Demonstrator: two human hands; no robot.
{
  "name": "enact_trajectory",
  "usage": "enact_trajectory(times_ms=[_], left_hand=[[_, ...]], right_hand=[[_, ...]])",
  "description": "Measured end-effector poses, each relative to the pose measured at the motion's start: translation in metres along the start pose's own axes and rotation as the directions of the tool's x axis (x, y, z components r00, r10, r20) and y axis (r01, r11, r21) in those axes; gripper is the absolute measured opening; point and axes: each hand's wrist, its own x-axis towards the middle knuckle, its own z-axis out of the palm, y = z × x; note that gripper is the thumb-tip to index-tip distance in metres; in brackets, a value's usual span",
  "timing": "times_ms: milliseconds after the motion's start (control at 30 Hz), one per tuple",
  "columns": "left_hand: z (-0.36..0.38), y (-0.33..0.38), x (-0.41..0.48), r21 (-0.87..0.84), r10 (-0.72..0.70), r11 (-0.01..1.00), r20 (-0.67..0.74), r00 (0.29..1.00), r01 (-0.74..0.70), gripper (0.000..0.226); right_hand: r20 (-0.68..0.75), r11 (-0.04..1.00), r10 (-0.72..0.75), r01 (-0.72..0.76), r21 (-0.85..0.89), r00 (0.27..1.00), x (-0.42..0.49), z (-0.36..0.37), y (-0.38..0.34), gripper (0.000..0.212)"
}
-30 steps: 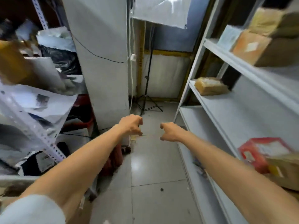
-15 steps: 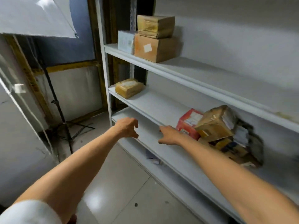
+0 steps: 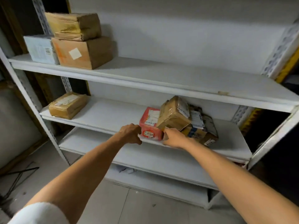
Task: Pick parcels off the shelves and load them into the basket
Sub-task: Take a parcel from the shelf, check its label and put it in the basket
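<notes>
**Both hands on the red parcel at the middle shelf**

The person's left hand (image 3: pixel 130 134) has its fingers curled against the left front corner of the red parcel (image 3: pixel 151 123), thumb tucked low at the shelf's edge; the right hand (image 3: pixel 174 137) curls round the parcel's right front corner, its fingertips hidden behind the parcel; between them the hands hold the parcel from both sides. The red parcel stands at the front edge of the middle shelf (image 3: pixel 113 113), toward the right; a taped brown parcel (image 3: pixel 174 117) leans tilted against its right side, on top of a heap of further parcels (image 3: pixel 200 130). At the left end of the same shelf lies a flat brown parcel (image 3: pixel 68 105), well apart from the hands. On the upper shelf (image 3: pixel 161 75), at its left end, a white box (image 3: pixel 41 49) stands just beside a brown box (image 3: pixel 84 52); a smaller brown box (image 3: pixel 74 25) rests on top of that one.
</notes>
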Motion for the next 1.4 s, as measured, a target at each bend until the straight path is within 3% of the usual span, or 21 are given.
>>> enact_trajectory(times_ms=[167,433,533,667,833,967,1233,1300,1400], left_hand=[[-0.009,0.032,0.052,-0.002,0.099,0.995,-0.012,0.995,-0.099,0.051],[-0.014,0.042,0.096,-0.046,0.186,0.981,-0.02,0.982,-0.187,0.058],[-0.019,0.048,0.118,-0.128,0.223,0.965,-0.054,0.973,-0.228,0.067],[-0.019,0.064,0.143,-0.321,0.274,0.903,-0.084,0.958,-0.287,0.073],[-0.009,0.07,0.163,-0.554,0.244,0.798,-0.065,0.968,-0.238,0.079],[-0.007,0.063,0.165,-0.8,0.147,0.589,-0.033,0.989,-0.115,0.093],[-0.007,0.049,0.171,-0.959,0.166,0.283,0.068,0.984,0.019,0.066],[-0.007,0.043,0.171,-0.972,0.157,0.232,0.077,0.985,0.039,0.075],[-0.007,0.039,0.172,-0.975,0.142,0.213,0.094,0.985,0.062,0.084]], right_hand=[[-0.079,0.984,0.123,-0.112,0.137,0.989,-0.001,-0.019,0.047,0.035],[-0.149,0.917,0.352,-0.309,0.252,0.924,0.013,-0.029,0.086,0.029],[-0.242,0.875,0.451,-0.373,0.308,0.859,0.023,-0.033,0.091,0.028],[-0.241,0.811,0.511,-0.37,0.452,0.825,0.039,-0.035,0.093,0.053],[-0.161,0.604,0.606,-0.319,0.731,0.779,0.059,-0.029,0.089,0.06],[-0.136,0.471,0.643,-0.249,0.846,0.754,0.073,-0.021,0.083,0.067],[-0.087,0.17,0.671,-0.039,0.985,0.736,0.085,-0.027,0.077,0.035],[-0.078,0.163,0.656,-0.04,0.986,0.751,0.089,-0.027,0.073,0.035],[-0.052,0.191,0.652,-0.098,0.977,0.756,0.092,-0.03,0.07,0.061]])
